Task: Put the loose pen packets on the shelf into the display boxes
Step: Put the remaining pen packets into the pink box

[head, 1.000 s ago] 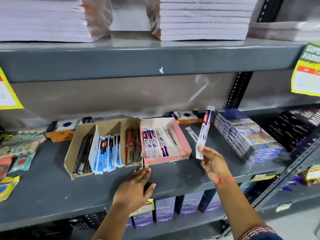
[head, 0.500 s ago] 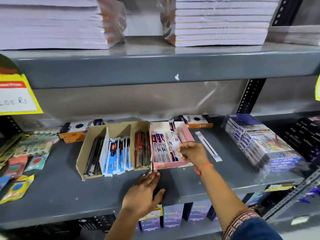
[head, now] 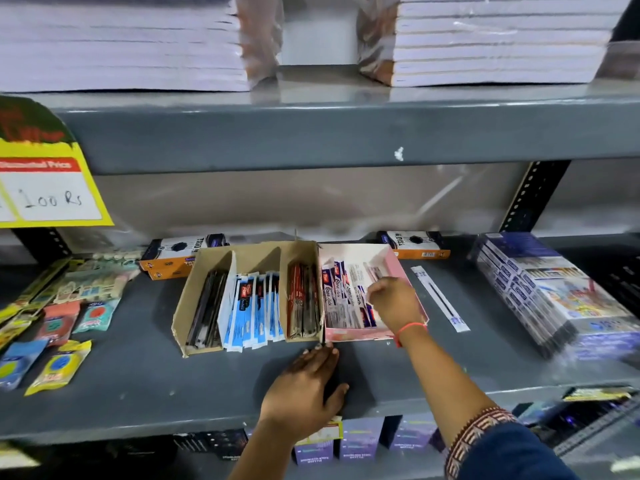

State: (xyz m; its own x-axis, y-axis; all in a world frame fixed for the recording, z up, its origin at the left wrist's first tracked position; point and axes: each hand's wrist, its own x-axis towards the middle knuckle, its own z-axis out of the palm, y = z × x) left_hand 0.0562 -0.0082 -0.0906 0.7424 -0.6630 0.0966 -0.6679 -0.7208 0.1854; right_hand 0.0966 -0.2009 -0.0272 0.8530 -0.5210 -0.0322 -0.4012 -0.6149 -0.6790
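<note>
A pink display box (head: 356, 336) on the grey shelf (head: 138, 386) holds white, blue and red pen packets (head: 337, 299). My right hand (head: 394, 301) reaches into it, fingers pinched on a pen packet among the others. To its left, a brown cardboard box (head: 188, 299) has three compartments, with black, blue (head: 252, 306) and red (head: 303, 303) packets. One loose white pen packet (head: 440, 299) lies flat on the shelf just right of the pink box. My left hand (head: 304, 386) rests flat on the shelf, fingertips at the boxes' front edge.
Orange-and-black boxes (head: 415, 245) sit at the back of the shelf. A wrapped stack of colourful boxes (head: 554, 296) stands at the right, with eraser packs (head: 55, 327) at the left. A yellow price tag (head: 48, 192) hangs from the upper shelf, which bears notebook stacks (head: 485, 39).
My right hand brought the packet it held upright down and left into the pink box. My left hand slid forward until its fingertips reached the boxes. The view shifted left.
</note>
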